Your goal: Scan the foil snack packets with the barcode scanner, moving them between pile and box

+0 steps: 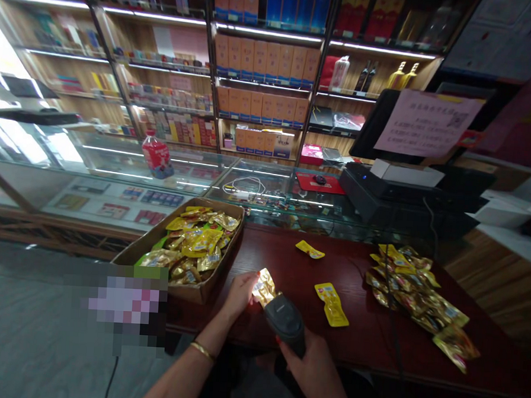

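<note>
My left hand (241, 294) pinches the edge of a gold foil snack packet (265, 287) above the dark red table (267, 246). My right hand (313, 362) is wrapped round the handle of a dark grey barcode scanner (284, 320), whose head is right beside the packet. Light falls on the foil and on my left fingertips. To the right of the scanner lies a yellow packet (332, 304), and a smaller yellow packet (310, 249) lies farther back. Left of my hands, a cardboard box (241, 227) is full of gold, yellow and green packets.
A pile of gold packets (421, 290) covers the table's right side, with a dark cable crossing it. Behind stand a glass counter (196, 171), a red-labelled bottle (156, 154), a mouse (320, 180) and a monitor with a paper sign (425, 121). Lit shelves hold boxes and bottles.
</note>
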The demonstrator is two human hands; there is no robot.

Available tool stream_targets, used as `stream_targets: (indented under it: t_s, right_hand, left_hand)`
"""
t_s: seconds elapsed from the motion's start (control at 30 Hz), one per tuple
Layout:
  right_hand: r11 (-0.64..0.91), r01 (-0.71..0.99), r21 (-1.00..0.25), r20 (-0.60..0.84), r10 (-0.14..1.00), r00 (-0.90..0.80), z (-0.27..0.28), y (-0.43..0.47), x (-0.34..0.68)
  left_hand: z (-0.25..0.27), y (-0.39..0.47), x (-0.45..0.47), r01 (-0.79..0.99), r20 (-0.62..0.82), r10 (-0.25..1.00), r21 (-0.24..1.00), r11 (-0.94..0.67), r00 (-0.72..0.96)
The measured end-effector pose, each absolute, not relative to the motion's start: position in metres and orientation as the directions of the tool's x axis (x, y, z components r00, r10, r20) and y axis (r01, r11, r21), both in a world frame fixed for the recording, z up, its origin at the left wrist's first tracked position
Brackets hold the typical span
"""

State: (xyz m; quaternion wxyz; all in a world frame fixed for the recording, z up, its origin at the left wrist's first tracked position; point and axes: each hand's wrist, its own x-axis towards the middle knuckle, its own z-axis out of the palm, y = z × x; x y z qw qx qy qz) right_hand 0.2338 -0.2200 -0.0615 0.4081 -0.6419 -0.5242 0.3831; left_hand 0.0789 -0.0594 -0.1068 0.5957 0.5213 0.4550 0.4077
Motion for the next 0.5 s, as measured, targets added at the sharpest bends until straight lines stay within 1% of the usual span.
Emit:
stream_targets:
  t_s: [0.07,0.13,0.17,0.23,0.3,0.33,0.4,0.5]
  right_hand:
    - [-0.125,0.251,-0.960,-0.080,0.980,0.184,-0.070,-0.218,0.236]
    - [-0.123,0.155,-0.980,-0.091,0.975,0.202,-0.081,-0.215,0.238]
    - [-0.120,0.121,-0.985,-0.094,0.975,0.201,-0.087,-0.214,0.240]
    - [-0.121,0.042,-0.992,-0.111,0.974,0.195,-0.097,-0.210,0.244]
    - [-0.126,-0.039,-0.991,-0.131,0.973,0.190,-0.104,-0.208,0.249]
    - [-0.127,-0.074,-0.989,-0.139,0.973,0.186,-0.107,-0.208,0.251]
    - [-0.127,-0.134,-0.983,-0.148,0.975,0.164,-0.110,-0.207,0.254]
    - [-0.123,-0.216,-0.969,-0.154,0.979,0.133,-0.113,-0.205,0.256]
  left_hand:
    - [-0.104,-0.062,0.080,0.000,-0.120,0.964,0.992,0.124,0.238]
    - [-0.094,-0.067,0.078,0.018,-0.089,0.974,0.996,0.087,0.210]
    - [-0.085,-0.070,0.074,0.036,-0.041,0.983,0.999,0.036,0.180]
    - [-0.061,-0.073,0.061,0.127,0.124,0.991,0.983,-0.131,0.056]
    - [-0.030,-0.070,0.039,0.315,0.336,0.935,0.905,-0.286,-0.116]
    - [-0.014,-0.066,0.026,0.426,0.427,0.883,0.848,-0.317,-0.193]
    - [0.013,-0.051,0.003,0.622,0.544,0.793,0.729,-0.285,-0.275]
    - [0.031,-0.026,-0.009,0.823,0.648,0.714,0.537,-0.184,-0.264]
